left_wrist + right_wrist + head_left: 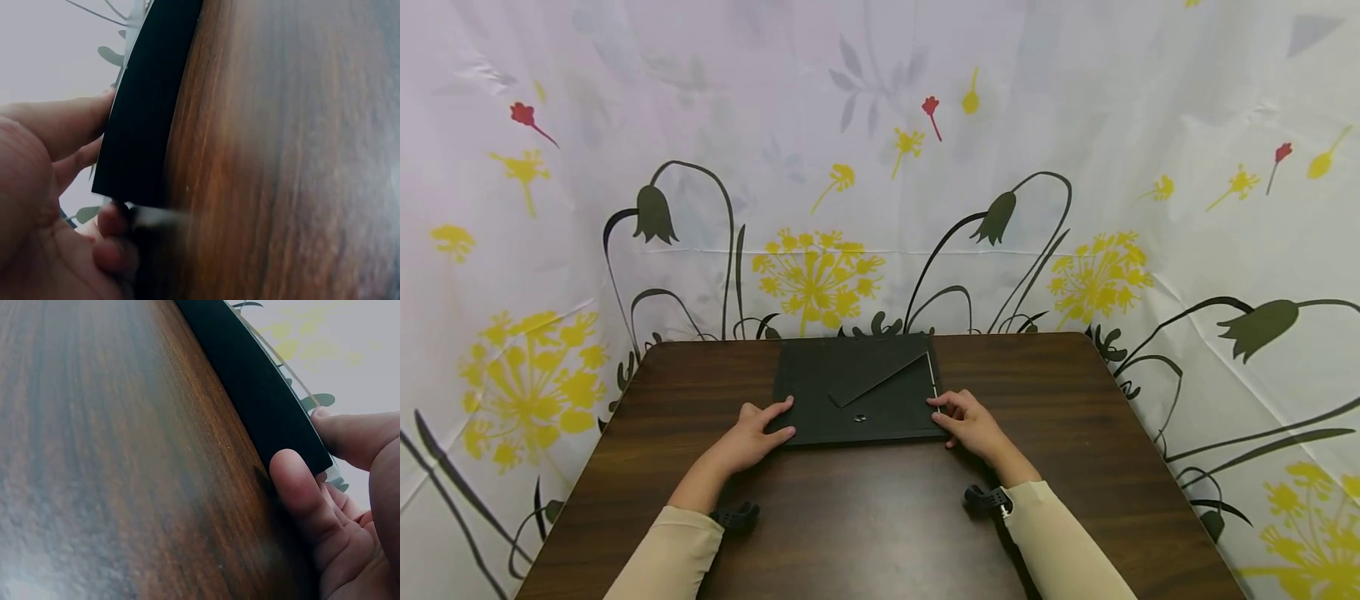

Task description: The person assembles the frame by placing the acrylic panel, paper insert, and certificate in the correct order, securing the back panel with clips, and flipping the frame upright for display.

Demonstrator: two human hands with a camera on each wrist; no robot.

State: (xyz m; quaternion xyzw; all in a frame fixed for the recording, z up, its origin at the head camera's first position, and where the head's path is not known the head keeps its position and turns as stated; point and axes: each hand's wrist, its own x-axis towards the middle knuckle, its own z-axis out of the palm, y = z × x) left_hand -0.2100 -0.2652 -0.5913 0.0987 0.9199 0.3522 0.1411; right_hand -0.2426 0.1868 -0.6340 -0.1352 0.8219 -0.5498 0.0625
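A black picture frame (820,375) lies back side up near the far edge of the table. Its back shows a slanted stand flap, a small metal piece (861,418) and a thin pale line down the right part. My left hand (745,439) holds the left end near the front corner, thumb on top; in the left wrist view its other fingers curl below that corner. At the right front corner, my right hand (973,423) grips the frame between thumb and fingers. The right wrist view shows the frame's black side edge (262,394) and fingers around its corner.
The dark wooden table (865,517) spreads out in front of the frame and to both sides. Behind it hangs a white curtain (865,167) printed with flowers. Dark straps (737,517) circle both wrists.
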